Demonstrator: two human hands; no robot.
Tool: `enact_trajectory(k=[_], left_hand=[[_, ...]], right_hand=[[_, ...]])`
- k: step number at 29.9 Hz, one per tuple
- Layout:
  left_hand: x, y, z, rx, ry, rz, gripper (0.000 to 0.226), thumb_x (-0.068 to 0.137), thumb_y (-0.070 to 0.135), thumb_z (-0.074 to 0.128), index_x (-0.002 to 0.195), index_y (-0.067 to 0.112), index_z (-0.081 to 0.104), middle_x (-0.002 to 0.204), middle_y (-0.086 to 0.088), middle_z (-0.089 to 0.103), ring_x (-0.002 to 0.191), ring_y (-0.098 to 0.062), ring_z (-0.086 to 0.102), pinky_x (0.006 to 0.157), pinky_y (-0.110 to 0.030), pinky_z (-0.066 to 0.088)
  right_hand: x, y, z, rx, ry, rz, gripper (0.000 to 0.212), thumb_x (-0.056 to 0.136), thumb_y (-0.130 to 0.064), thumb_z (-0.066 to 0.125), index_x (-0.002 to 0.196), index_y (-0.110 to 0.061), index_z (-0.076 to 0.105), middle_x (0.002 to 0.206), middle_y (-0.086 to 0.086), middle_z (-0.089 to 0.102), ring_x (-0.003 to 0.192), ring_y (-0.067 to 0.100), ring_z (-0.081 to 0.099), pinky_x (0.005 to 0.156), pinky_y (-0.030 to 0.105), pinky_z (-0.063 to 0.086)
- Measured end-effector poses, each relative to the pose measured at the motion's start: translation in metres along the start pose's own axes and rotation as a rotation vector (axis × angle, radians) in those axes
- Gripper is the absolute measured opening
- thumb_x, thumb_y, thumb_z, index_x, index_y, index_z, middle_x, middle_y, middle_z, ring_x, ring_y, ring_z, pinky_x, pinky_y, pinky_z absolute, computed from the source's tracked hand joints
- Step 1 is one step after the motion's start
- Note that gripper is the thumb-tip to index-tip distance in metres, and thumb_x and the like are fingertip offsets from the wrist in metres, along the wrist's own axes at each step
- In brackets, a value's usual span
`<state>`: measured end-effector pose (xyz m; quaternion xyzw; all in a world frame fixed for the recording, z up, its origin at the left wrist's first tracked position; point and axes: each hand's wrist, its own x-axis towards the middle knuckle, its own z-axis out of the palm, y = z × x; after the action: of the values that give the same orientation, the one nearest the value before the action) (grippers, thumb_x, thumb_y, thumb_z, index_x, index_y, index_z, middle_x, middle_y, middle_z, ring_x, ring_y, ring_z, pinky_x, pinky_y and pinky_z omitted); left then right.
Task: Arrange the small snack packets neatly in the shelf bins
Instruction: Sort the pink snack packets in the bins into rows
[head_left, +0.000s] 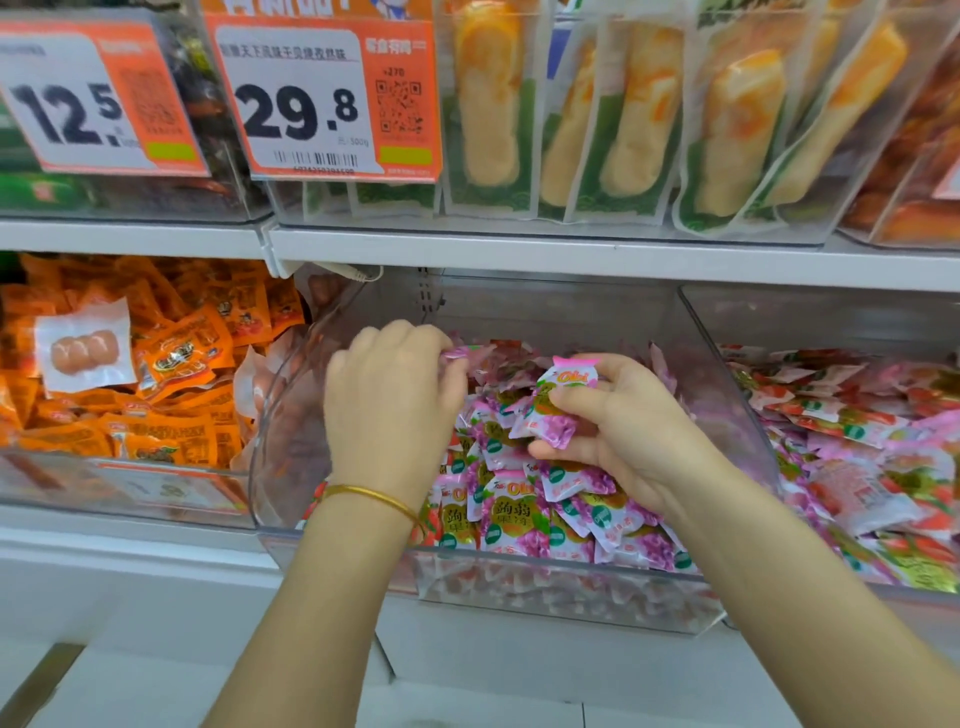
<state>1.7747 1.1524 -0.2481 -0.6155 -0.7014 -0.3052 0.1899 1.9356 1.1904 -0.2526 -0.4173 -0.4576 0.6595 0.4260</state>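
— Down on the lower shelf, which bin are the hands in?

— Both are inside the clear middle bin (571, 597). It is heaped with small snack packets (524, 514): white pouches printed with purple grape clusters, a gold patch with dark characters, a small green round badge, and an orange "Obi" logo under a pink top edge.

— What is the right hand doing?

— The right hand (628, 436) has its thumb and fingers closed round a loose bunch of those packets, lifted just above the pile. One raised packet (563, 392) stands upright at the front of the bunch, logo facing out, the thumb pressed across its middle.

— And the left?

— The left hand (395, 400) is curled, knuckles up, near the left wall of the bin. Its fingertips pinch the crinkled pink edge of another packet (457, 355) toward the back of the heap. A gold bangle (374, 493) sits on that wrist.

— What lies on either side?

— Left, a bin of orange packets (171, 395) with one clear sausage pouch (85, 353) on top. Right, a bin of similar pouches printed in red and pink (857, 457). On the shelf above hang a 29.8 price tag (322, 98) and tall pouches of yellow sticks (639, 114).
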Motion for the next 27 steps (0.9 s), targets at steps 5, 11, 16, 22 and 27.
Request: enact_trajectory(k=[5, 11, 16, 22, 27], left_hand=[[-0.020, 0.012, -0.008, -0.423, -0.240, 0.285, 0.026, 0.079, 0.035, 0.063, 0.098, 0.019, 0.070, 0.083, 0.008, 0.054, 0.073, -0.002, 0.044, 0.071, -0.024, 0.043], [-0.022, -0.005, -0.013, -0.476, -0.416, -0.047, 0.014, 0.086, 0.014, 0.061, 0.093, 0.018, 0.071, 0.088, 0.005, 0.063, 0.073, -0.005, 0.056, 0.071, -0.008, 0.041], [-0.028, 0.001, 0.012, -0.118, -0.612, -0.118, 0.023, 0.090, 0.029, 0.054, 0.102, 0.013, 0.064, 0.099, -0.008, 0.068, 0.099, -0.029, 0.060, 0.083, -0.039, 0.049], [-0.028, 0.017, 0.026, -0.064, -0.694, -0.166, 0.026, 0.091, 0.021, 0.055, 0.111, 0.005, 0.053, 0.106, -0.017, 0.062, 0.105, -0.035, 0.054, 0.085, -0.043, 0.048], [-0.023, 0.022, 0.024, -0.419, -0.622, -0.415, 0.033, 0.084, 0.009, 0.065, 0.112, 0.009, 0.047, 0.105, -0.012, 0.058, 0.093, -0.029, 0.057, 0.073, -0.032, 0.045]], right_hand=[[-0.002, 0.000, 0.011, 0.212, -0.097, 0.104, 0.028, 0.095, -0.027, 0.052, 0.102, 0.000, 0.052, 0.084, 0.020, 0.064, 0.061, 0.028, 0.065, 0.052, 0.037, 0.056], [-0.002, 0.004, -0.006, 0.001, 0.059, -0.081, 0.031, 0.089, -0.001, 0.058, 0.118, 0.000, 0.047, 0.082, 0.014, 0.059, 0.047, 0.018, 0.062, 0.039, 0.026, 0.049], [-0.001, 0.008, -0.015, -0.148, 0.081, -0.124, 0.034, 0.086, -0.006, 0.065, 0.117, -0.007, 0.050, 0.082, 0.007, 0.062, 0.065, 0.017, 0.064, 0.056, 0.040, 0.057], [-0.011, 0.010, -0.017, -0.112, 0.045, -0.112, 0.036, 0.087, -0.005, 0.063, 0.120, -0.007, 0.048, 0.093, 0.016, 0.059, 0.067, 0.023, 0.064, 0.050, 0.043, 0.057], [-0.014, 0.008, -0.020, -0.118, 0.025, -0.097, 0.035, 0.087, -0.007, 0.063, 0.119, -0.006, 0.050, 0.096, 0.020, 0.062, 0.070, 0.030, 0.066, 0.056, 0.049, 0.056]])
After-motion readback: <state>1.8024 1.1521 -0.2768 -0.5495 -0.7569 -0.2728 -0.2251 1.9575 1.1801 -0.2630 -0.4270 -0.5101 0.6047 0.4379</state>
